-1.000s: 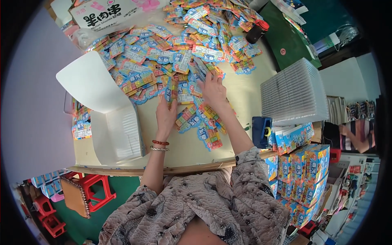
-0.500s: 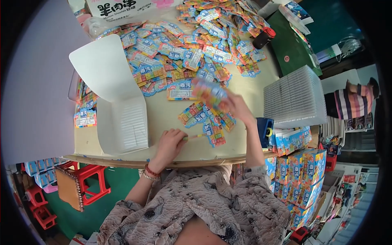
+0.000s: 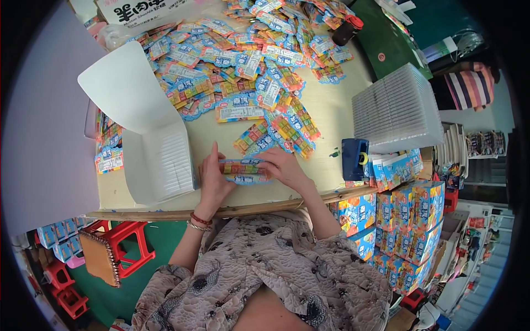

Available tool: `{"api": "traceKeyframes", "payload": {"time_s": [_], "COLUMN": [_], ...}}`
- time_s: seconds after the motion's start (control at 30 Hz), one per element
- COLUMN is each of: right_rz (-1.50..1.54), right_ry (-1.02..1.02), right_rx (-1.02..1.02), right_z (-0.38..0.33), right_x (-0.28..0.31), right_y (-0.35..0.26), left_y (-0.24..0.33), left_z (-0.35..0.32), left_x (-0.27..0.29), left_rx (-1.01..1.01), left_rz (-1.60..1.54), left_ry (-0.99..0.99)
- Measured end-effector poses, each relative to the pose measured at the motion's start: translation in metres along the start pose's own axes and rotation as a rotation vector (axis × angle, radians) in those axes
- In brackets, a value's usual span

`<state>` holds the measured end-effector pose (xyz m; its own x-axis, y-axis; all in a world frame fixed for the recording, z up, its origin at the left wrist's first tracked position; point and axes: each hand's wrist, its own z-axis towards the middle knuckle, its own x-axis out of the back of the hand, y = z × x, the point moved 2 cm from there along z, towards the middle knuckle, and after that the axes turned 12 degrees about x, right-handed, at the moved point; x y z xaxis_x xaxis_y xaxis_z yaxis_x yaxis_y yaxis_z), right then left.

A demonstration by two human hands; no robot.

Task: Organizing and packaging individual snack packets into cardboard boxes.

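Observation:
Near the table's front edge, my left hand [image 3: 214, 179] grips one end of a small stack of colourful candy packets [image 3: 243, 171]. At the other end my right hand [image 3: 284, 167] pinches the same stack, thumb and fingers closed on it. How many packets are in it, I cannot tell. Just beyond my hands lie several loose packets [image 3: 295, 132], overlapping one another. To the left of my left hand stands a white box [image 3: 157, 160] with its lid raised.
A large heap of packets [image 3: 221, 60] covers the far table. At right are a stack of clear plastic trays [image 3: 395, 110], a blue tape dispenser [image 3: 354, 160] and a dark jar with a red lid [image 3: 348, 30]. Printed cartons [image 3: 408, 220] are piled beside the table; a stool [image 3: 113, 248] stands lower left.
My right hand has come down and left with packets, meeting my left hand, which has turned its fingers upward. Packets near the front edge have been gathered up. The view has shifted slightly.

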<state>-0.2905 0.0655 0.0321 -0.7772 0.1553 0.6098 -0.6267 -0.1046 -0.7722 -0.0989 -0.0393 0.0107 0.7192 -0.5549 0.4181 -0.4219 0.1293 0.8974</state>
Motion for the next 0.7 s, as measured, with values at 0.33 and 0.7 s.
{"api": "traceKeyframes", "payload": {"time_s": [0.33,0.7], "right_rz": [-0.612,-0.508], "right_ry": [0.452,0.279], "right_rx": [-0.210,-0.338], "right_z": [-0.007,-0.027], "right_x": [0.051,0.037], "right_y": [0.024,0.030], "left_y": [-0.005,0.014], "left_z": [0.013,-0.007], "left_x": [-0.006,0.002], "left_rx": [-0.248,-0.241], "left_rz": [-0.077,0.126], "left_ry": [-0.027,-0.264]}}
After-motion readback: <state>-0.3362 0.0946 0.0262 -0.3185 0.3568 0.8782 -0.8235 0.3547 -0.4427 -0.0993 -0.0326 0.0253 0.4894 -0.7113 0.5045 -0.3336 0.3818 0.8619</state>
